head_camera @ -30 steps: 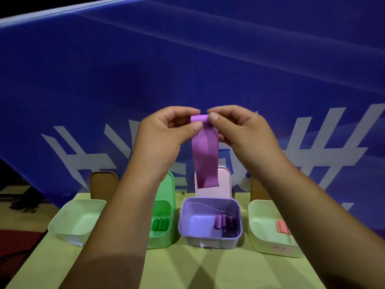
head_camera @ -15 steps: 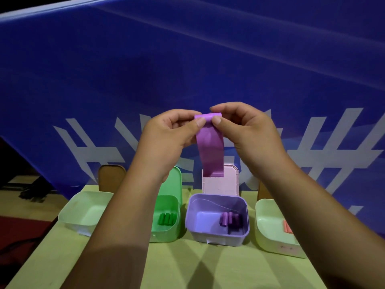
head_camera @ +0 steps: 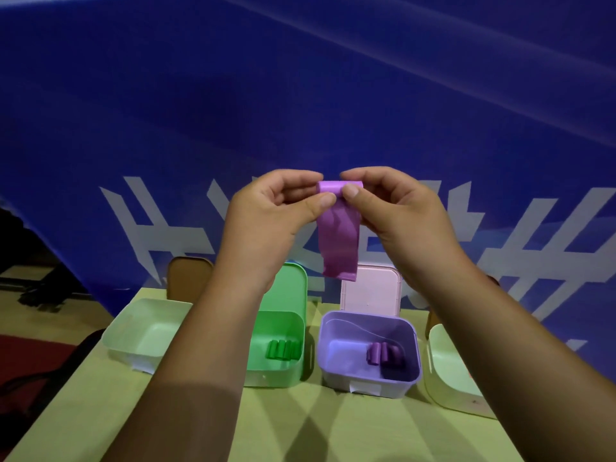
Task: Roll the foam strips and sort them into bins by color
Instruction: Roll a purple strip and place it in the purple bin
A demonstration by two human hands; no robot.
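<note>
A purple foam strip (head_camera: pixel 339 243) hangs in the air above the bins, its top end curled into a small roll. My left hand (head_camera: pixel 270 225) pinches the roll's left side between thumb and fingers. From the other side, my right hand (head_camera: pixel 396 215) pinches it the same way. Below stands the purple bin (head_camera: pixel 366 383) holding a few purple rolls (head_camera: pixel 378 353). Left of it, the green bin (head_camera: pixel 296 331) holds several green rolls (head_camera: pixel 283 350).
A pale green bin (head_camera: pixel 126 331) stands at the far left, partly behind my left forearm. Another pale bin (head_camera: pixel 443 378) sits at the right behind my right arm. A pink lid (head_camera: pixel 370 291) and a green lid (head_camera: pixel 293 285) stand upright behind their bins. A blue banner fills the background.
The roll at the strip's top has grown and the hanging tail is shorter. Both hands sit a little lower and wider apart on the roll.
</note>
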